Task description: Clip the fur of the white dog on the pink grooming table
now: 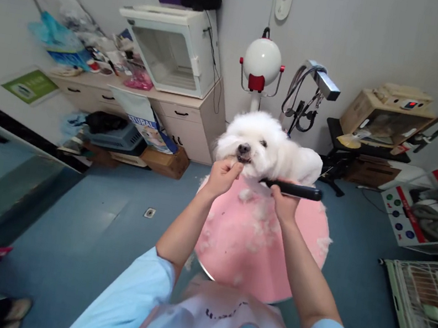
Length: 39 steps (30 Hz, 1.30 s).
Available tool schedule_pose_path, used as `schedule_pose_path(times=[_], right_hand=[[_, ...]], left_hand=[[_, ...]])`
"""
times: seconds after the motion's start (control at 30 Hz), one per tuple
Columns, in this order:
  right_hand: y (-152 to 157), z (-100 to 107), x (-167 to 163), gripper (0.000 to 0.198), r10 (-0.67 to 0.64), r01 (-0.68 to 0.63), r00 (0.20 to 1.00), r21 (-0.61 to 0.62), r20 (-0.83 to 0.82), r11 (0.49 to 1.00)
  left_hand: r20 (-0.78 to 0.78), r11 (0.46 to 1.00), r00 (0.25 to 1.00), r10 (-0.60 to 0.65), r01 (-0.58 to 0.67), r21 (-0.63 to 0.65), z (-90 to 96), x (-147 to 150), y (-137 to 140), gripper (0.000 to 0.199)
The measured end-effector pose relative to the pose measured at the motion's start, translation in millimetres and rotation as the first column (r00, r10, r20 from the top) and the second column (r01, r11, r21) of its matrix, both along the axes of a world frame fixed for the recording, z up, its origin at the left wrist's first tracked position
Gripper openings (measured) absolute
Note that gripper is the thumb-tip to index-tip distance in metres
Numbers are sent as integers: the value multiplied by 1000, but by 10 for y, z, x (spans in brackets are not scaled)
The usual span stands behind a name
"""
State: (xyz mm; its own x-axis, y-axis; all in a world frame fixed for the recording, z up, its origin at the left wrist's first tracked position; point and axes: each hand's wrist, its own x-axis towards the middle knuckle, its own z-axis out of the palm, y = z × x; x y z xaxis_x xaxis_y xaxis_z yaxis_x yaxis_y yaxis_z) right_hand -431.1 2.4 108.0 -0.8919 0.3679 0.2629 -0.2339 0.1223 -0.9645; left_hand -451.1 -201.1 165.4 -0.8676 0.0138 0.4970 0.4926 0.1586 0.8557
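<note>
A fluffy white dog (261,137) is on a round pink grooming table (254,254), its head facing me and its body stretching to the right. My left hand (223,177) is closed at the dog's chin, pinching the fur just under its mouth. In my right hand (285,204) is a black hair clipper (298,191), held level with its head end against the fur below the dog's cheek. The clipper's blade is hidden in the fur. Tufts of cut white fur (259,238) lie scattered over the pink tabletop.
Behind the dog stands a white round lamp-like device (262,59) beside a metal arm with looped cables (320,83). A cabinet (180,118) holding a glass-fronted box (170,55) is at left. On the right are a wire cage (425,310) and a wooden box (385,122).
</note>
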Motion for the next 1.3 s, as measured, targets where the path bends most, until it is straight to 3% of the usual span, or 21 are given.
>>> schedule_pose_path(times=[0.07, 0.17, 0.3, 0.43, 0.5, 0.63, 0.7, 0.87, 1.07, 1.23, 1.3], right_hand=[[-48, 97, -16, 39, -53, 55, 997, 29, -57, 998], [-125, 152, 23, 41, -9, 16, 999, 160, -40, 987], [-157, 146, 182, 47, 47, -36, 998, 196, -52, 980], [-163, 216, 182, 43, -105, 133, 985, 213, -137, 968], [-209, 175, 181, 41, -120, 156, 980, 236, -159, 959], [-306, -102, 391, 45, 3, 28, 995, 289, -104, 957], [-292, -201, 537, 46, -13, 35, 997, 280, -81, 959], [-177, -189, 675, 47, -272, 308, 942, 186, -197, 933], [-302, -434, 848, 51, -124, 141, 987, 194, -99, 971], [-298, -322, 945, 51, -251, 313, 902, 130, -352, 941], [-308, -249, 915, 52, -237, 302, 908, 149, -345, 942]], left_hand=[[-45, 998, 997, -59, 59, 16, 120, -42, 27, 66], [-66, 993, 992, -112, 114, 31, 230, -85, 33, 69], [-76, 984, 983, -169, 173, 47, 300, -122, 7, 69], [-131, 963, 957, -257, 265, 47, 368, -119, 10, 67], [-161, 951, 941, -297, 307, 40, 418, -93, 21, 65], [-182, 919, 905, -385, 393, 11, 516, 17, 44, 60], [-171, 896, 883, -438, 443, -8, 548, 98, 65, 58], [-148, 841, 830, -538, 540, -31, 599, 283, 166, 56], [-108, 818, 810, -576, 569, -90, 618, 273, 273, 50], [-120, 809, 800, -588, 579, -104, 570, 180, 322, 47], [-106, 816, 809, -578, 568, -108, 569, 154, 328, 46]])
